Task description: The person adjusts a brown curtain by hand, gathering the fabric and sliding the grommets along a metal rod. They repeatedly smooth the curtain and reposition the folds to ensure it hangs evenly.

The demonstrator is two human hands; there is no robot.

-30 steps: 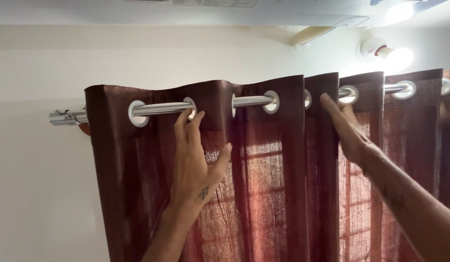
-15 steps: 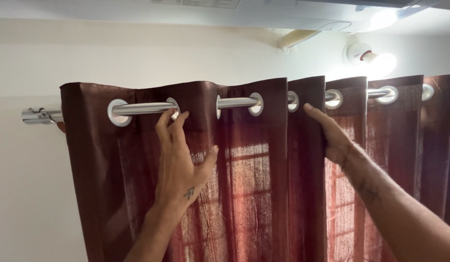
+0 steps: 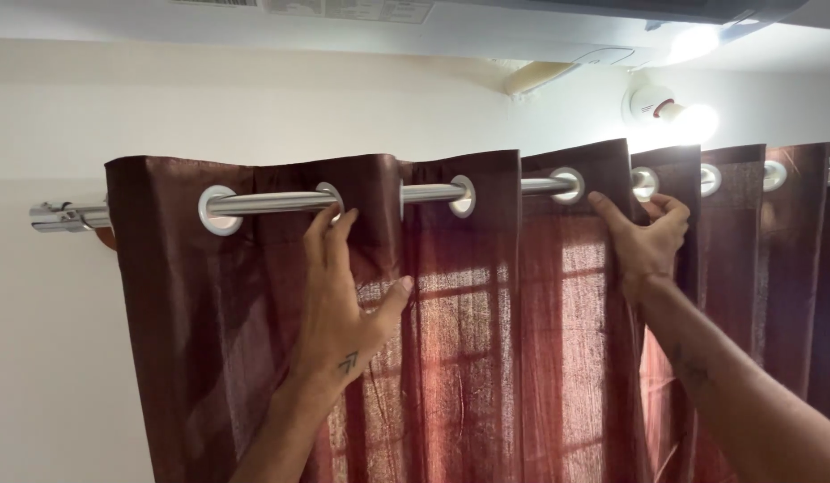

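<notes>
A dark maroon eyelet curtain (image 3: 486,358) hangs from a silver rod (image 3: 263,203) through several metal rings. My left hand (image 3: 343,304) lies flat against the cloth, fingertips touching the fold just under the second ring (image 3: 330,199). My right hand (image 3: 646,240) is raised further right and grips a fold of the curtain below the ring (image 3: 645,183) there, fingers curled round the cloth. Daylight from a window shows through the fabric between my hands.
The rod's end cap (image 3: 55,216) sticks out at the left against a pale wall (image 3: 48,358). A lit bulb (image 3: 692,121) glares at the upper right beneath the ceiling. More curtain folds (image 3: 791,268) run off to the right.
My right hand has gone from lying flat against the curtain to gripping a fold of it near a ring. My left hand keeps its place on the cloth. The view has shifted.
</notes>
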